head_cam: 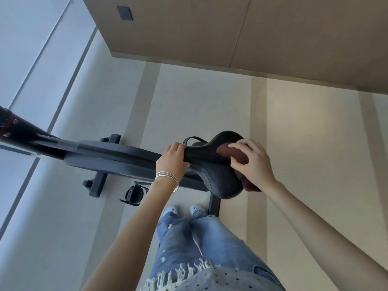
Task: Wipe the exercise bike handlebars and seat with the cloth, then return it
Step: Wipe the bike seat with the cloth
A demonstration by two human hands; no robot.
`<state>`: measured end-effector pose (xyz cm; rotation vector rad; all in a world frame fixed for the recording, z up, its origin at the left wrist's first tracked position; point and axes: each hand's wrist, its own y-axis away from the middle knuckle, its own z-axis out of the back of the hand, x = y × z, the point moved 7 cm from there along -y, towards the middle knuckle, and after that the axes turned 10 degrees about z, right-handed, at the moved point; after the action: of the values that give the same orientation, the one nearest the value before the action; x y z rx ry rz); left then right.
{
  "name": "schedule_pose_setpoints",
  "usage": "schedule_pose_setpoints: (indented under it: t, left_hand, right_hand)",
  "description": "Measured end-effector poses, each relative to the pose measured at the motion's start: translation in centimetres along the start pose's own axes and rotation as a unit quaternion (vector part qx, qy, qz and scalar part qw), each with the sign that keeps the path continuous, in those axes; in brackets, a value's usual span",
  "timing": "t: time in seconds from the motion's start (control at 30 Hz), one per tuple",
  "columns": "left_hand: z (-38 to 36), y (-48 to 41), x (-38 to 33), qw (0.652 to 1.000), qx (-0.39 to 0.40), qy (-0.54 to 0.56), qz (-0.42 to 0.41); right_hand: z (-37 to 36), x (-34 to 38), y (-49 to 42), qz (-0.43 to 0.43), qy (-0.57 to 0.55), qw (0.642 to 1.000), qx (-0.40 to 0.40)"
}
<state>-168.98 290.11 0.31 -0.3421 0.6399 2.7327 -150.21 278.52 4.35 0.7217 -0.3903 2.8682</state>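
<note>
My left hand [173,162] grips the seat [216,179] nose at nine o'clock, so my right hand [252,164], clutching the cloth [238,155], should press firmly.

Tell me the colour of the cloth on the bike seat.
Reddish-brown cloth, under the right hand on the black seat; head view.

Two hands [173,159] [251,162], one cloth [237,156], one seat [218,181], one bike [109,152]
</note>
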Motion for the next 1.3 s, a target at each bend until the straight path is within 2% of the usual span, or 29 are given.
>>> schedule_pose_setpoints:
  t: [0.07,0.13,0.33,0.43,0.5,0.63,0.73,0.87,1.03,1.3]
  left_hand:
    - [0.1,0.0,-0.1,1.0,0.003,-0.015,-0.014]
    - [0.2,0.0,-0.1,0.999,0.003,-0.03,-0.029]
    - [0.3,-0.3,0.3,0.996,0.017,-0.033,-0.083]
    - [0.4,-0.6,0.6,0.993,0.022,-0.028,-0.109]
    - [0.3,-0.8,0.7,0.991,0.032,-0.036,-0.123]
    - [0.3,-1.3,1.0,0.986,0.044,-0.063,-0.146]
    - [0.4,-1.4,1.0,0.984,0.04,-0.069,-0.16]
    - [0.3,-1.4,1.0,0.981,0.035,-0.073,-0.174]
    - [0.5,-1.5,1.0,0.98,0.036,-0.08,-0.179]
    - [0.7,-1.0,0.8,0.98,0.034,-0.061,-0.184]
  right_hand:
    - [0.4,-1.2,0.3,-0.091,-0.035,0.994,-0.041]
    - [0.2,-0.8,0.6,-0.131,-0.032,0.988,-0.072]
    - [0.0,1.3,4.2,-0.169,-0.005,0.974,-0.153]
    - [-0.5,3.4,6.4,-0.151,0.045,0.971,-0.181]
    - [-1.7,5.5,7.0,-0.116,0.089,0.974,-0.173]
    - [-5.0,9.2,4.3,-0.057,0.151,0.982,-0.101]
    - [-6.1,9.8,3.5,-0.022,0.191,0.979,-0.066]
    - [-5.6,9.5,6.3,0.074,0.224,0.971,-0.036]
    - [-3.7,8.3,8.2,0.002,0.194,0.978,-0.071]
    - [-4.7,9.1,4.5,-0.115,0.158,0.976,-0.096]
